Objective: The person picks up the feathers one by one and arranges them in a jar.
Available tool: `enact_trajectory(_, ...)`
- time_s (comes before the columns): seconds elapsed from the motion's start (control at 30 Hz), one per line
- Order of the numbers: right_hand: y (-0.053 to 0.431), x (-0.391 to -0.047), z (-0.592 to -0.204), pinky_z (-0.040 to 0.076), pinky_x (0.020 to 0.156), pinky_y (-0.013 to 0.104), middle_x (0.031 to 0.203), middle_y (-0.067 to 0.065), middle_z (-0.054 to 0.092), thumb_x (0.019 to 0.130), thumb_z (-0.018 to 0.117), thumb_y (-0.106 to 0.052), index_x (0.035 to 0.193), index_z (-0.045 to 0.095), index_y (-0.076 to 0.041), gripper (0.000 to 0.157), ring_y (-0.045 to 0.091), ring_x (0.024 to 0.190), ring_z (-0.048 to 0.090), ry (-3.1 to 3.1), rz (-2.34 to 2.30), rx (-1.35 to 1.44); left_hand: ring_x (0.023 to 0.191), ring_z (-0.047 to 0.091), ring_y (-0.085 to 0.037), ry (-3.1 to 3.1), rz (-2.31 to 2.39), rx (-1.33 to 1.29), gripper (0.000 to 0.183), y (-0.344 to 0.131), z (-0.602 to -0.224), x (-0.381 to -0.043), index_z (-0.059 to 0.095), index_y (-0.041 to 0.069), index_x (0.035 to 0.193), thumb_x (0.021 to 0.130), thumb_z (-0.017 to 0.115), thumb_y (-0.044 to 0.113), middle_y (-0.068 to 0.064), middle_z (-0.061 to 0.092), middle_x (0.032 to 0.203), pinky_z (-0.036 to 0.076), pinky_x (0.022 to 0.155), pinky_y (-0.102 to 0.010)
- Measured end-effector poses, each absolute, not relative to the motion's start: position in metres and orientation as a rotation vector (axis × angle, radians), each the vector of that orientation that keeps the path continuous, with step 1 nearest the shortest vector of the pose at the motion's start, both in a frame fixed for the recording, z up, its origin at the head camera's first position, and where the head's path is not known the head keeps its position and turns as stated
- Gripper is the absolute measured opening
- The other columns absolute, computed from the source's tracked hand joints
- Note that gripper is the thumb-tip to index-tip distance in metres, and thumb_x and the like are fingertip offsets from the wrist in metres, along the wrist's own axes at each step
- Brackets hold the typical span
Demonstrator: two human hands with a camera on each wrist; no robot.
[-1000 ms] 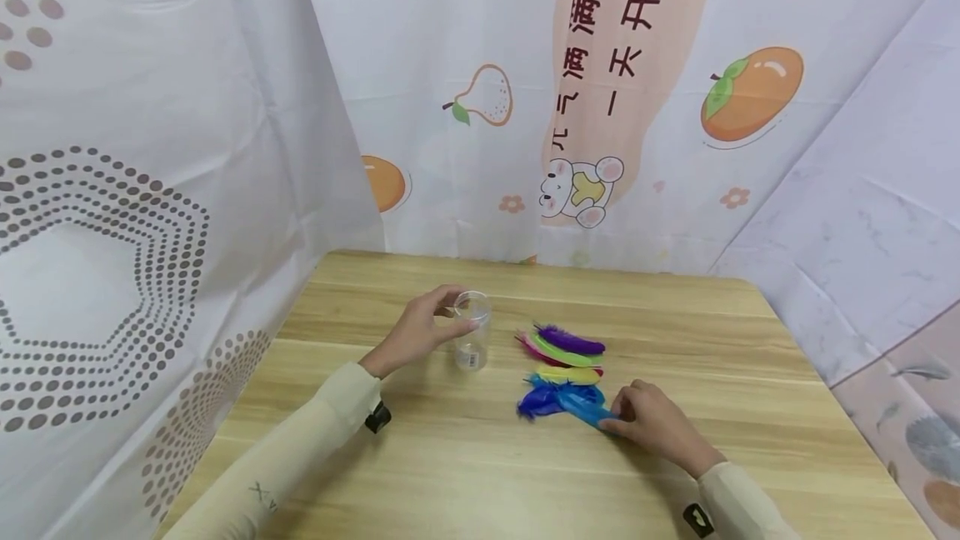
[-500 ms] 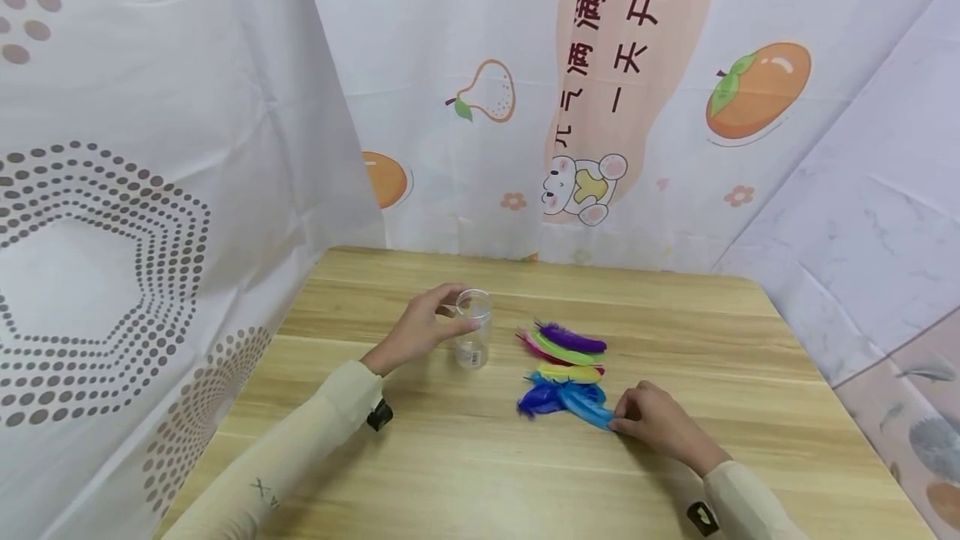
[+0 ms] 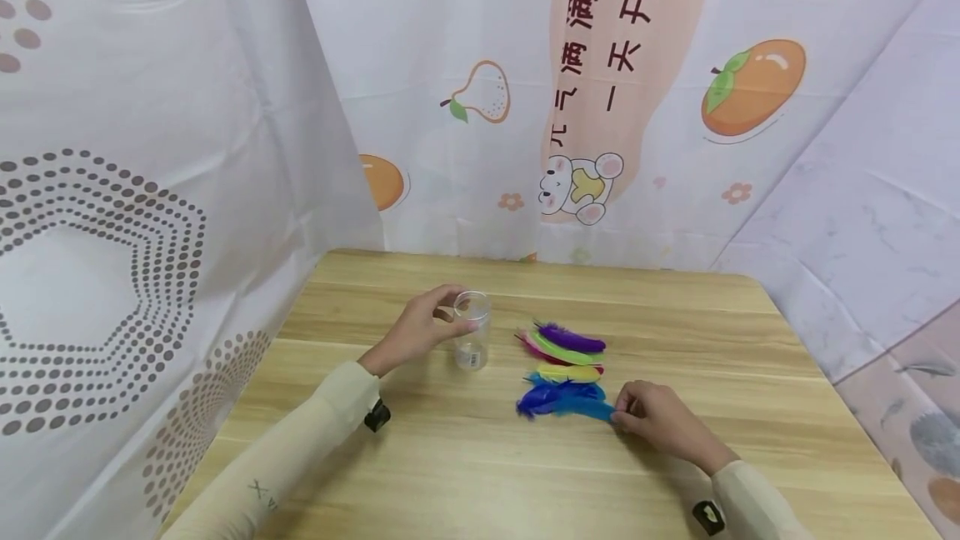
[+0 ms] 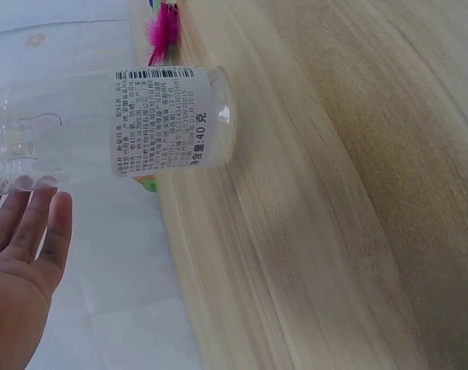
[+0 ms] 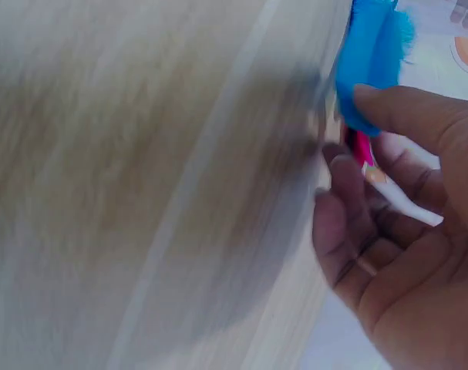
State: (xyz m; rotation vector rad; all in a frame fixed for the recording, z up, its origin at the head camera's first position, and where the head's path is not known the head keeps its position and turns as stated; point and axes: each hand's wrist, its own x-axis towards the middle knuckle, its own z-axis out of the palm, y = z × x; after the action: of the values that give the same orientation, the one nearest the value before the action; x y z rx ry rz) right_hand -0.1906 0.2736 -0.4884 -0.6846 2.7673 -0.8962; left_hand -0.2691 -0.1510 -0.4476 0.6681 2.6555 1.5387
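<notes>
My left hand [image 3: 420, 327] holds a clear plastic jar [image 3: 472, 348], thumb and fingers about its upper part. The jar stands upright and uncapped on the table; a printed white label [image 4: 164, 119] shows near its base in the left wrist view. To the right, my right hand [image 3: 660, 423] pinches the end of a light blue feather [image 3: 588, 408]. That feather lies over dark blue feathers [image 3: 543, 397]. Behind them are a yellow feather [image 3: 570, 373], a lime green feather [image 3: 566, 352] and a purple feather [image 3: 573, 340], with some pink showing between.
The wood-grain table [image 3: 480, 473] has a hanging printed cloth [image 3: 420, 32] along its back edge. More cloth hangs at the left side [image 3: 150, 273] and the right side [image 3: 862, 215].
My right hand has shifted slightly to the right, and the light blue feather has swung from a slant to nearly level. My left hand and the jar have stayed in place.
</notes>
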Motion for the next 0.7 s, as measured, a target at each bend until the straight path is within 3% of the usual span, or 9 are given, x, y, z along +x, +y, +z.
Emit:
enact_trajectory(0.33,0.2815,-0.1911,-0.4801,0.054,0.065,0.024,0.084,-0.013,0.070,0.086,0.084,-0.008,0.095,0.074,-0.017,0.016,0.002,0.074,0.059,2.922,-1.000,-0.628,0.109,0.064,-0.012,2.672,1.522,0.687,0.058,-0.1517,-0.4472,-0.2699,0.059,0.021,0.140,0.090,0.079,0.044,-0.001,0.068,0.127,0.056,0.092,-0.033)
enact_trajectory(0.5,0.2820,-0.1913,-0.4793,0.047,0.059,0.022,0.084,-0.010,0.071,0.086,0.082,-0.003,0.094,0.080,-0.018,0.017,0.001,0.069,0.051,2.993,-0.982,-0.581,0.110,0.063,-0.012,2.671,1.522,0.702,0.056,-0.1516,-0.4477,-0.2704,0.060,0.022,0.138,0.091,0.079,0.044,-0.001,0.067,0.125,0.056,0.092,-0.033)
enact_trajectory(0.7,0.2813,-0.1916,-0.4790,0.042,0.054,0.021,0.076,-0.015,0.062,0.091,0.081,-0.016,0.091,0.079,-0.017,0.002,0.002,0.065,0.047,3.032,-1.028,-0.611,0.112,0.063,-0.014,2.654,1.545,0.695,0.056,-0.1507,-0.4477,-0.2687,0.060,0.022,0.138,0.090,0.079,0.044,-0.002,0.067,0.126,0.056,0.092,-0.035)
